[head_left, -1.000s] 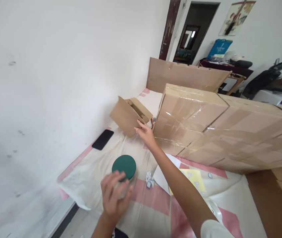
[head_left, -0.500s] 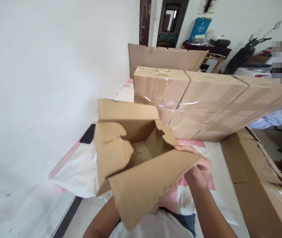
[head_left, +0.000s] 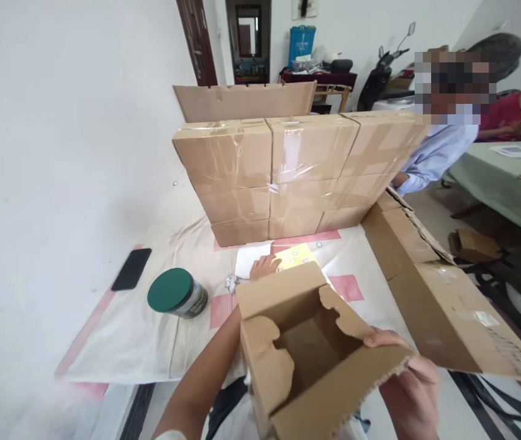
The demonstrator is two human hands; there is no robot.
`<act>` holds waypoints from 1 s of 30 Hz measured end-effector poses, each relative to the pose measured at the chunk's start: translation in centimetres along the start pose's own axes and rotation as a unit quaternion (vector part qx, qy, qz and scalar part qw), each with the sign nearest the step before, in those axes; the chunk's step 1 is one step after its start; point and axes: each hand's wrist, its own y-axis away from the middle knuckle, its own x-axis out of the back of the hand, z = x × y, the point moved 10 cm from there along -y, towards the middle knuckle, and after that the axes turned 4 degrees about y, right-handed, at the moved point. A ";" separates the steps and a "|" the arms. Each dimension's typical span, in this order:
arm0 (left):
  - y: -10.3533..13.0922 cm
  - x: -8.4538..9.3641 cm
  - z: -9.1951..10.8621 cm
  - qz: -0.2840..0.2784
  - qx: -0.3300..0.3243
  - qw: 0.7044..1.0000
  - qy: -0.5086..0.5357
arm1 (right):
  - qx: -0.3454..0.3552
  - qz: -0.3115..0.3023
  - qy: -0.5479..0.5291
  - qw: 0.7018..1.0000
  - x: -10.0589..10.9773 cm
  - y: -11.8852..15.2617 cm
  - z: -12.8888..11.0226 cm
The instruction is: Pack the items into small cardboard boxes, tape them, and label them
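Note:
An open cardboard box (head_left: 320, 348) with its flaps spread stands tilted in front of me, and its inside shows bare brown walls. My right hand (head_left: 410, 376) grips the box by its near right flap, thumb on the inner side. Beyond the box, my left hand (head_left: 265, 267) rests with fingers extended over the left edge of a yellow sheet (head_left: 295, 255) bearing small pale labels. A white paper (head_left: 251, 258) lies by the same hand, whose palm is partly hidden behind the box. To the left stands a tub (head_left: 178, 293) with a green lid.
A black phone (head_left: 132, 269) lies by the wall. Taped cardboard boxes (head_left: 267, 177) form a wall at the table's back; an open carton (head_left: 430, 287) lines its right side. A crumpled scrap (head_left: 230, 283) is on the cloth. A person in a blue shirt (head_left: 444, 150) sits beyond.
The box has come lower and to the right in view, still in my right hand. My left hand, formerly hidden behind it, now reaches the papers. The view has swung right, revealing the tub.

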 end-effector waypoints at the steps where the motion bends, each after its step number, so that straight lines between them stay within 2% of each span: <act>1: -0.6 -0.5 0.8 -0.008 -0.019 1.000 -0.004 | 0.004 0.007 0.004 1.000 0.4 0.2 -0.6; 5: -3.0 -2.6 3.6 -0.037 -0.069 0.997 -0.013 | 0.024 0.036 0.031 0.999 1.7 1.5 -2.2; 8: -4.5 -3.6 4.6 -0.037 -0.049 0.998 -0.021 | 0.014 0.051 0.040 0.998 2.3 3.2 -1.8; 12: -6.1 -4.1 5.2 -0.018 -0.001 0.999 -0.032 | 0.006 0.048 0.065 0.997 2.4 5.1 -0.6; 15: -7.9 -4.3 6.1 -0.015 -0.011 0.999 -0.031 | 0.015 0.029 0.077 0.997 2.1 5.7 0.2; 21: -11.6 -6.1 7.7 -0.059 -0.082 0.995 -0.012 | 0.024 0.004 0.074 0.997 2.2 4.7 1.1; 26: -12.1 -7.4 7.6 -0.076 -0.070 0.994 -0.024 | 0.029 -0.009 0.063 0.998 2.4 2.8 2.5; 30: -12.1 -7.4 7.9 -0.073 -0.059 0.995 -0.047 | 0.024 -0.015 0.062 0.998 1.6 1.5 3.9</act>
